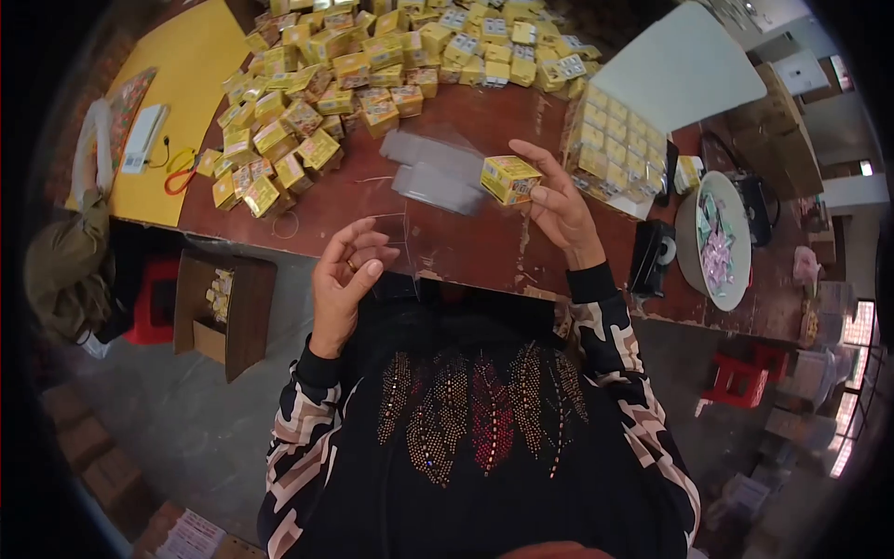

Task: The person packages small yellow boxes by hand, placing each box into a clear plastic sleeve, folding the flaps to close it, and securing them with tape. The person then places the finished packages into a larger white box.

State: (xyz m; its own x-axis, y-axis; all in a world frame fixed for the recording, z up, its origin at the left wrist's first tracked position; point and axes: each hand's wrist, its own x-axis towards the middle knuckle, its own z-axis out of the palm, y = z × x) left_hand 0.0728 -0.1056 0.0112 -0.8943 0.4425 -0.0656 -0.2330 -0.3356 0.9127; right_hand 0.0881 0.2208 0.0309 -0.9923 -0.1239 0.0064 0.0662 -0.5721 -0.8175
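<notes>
My right hand (562,207) grips a small yellow printed box (510,180) between thumb and fingers, above the table edge. Lower and to the left, my left hand (350,279) pinches a clear plastic sleeve (402,244); only its thin edges and faint reflections show. The sleeve and the yellow box are apart. Between and beyond my hands, a stack of flat clear plastic sleeves (436,174) lies on the dark red table (326,210).
A large heap of yellow boxes (372,65) covers the far table. At right stand an open carton of wrapped boxes (610,140) and a pale basin (688,242) with small packets. A cardboard box (244,326) sits below left, near another person (70,265).
</notes>
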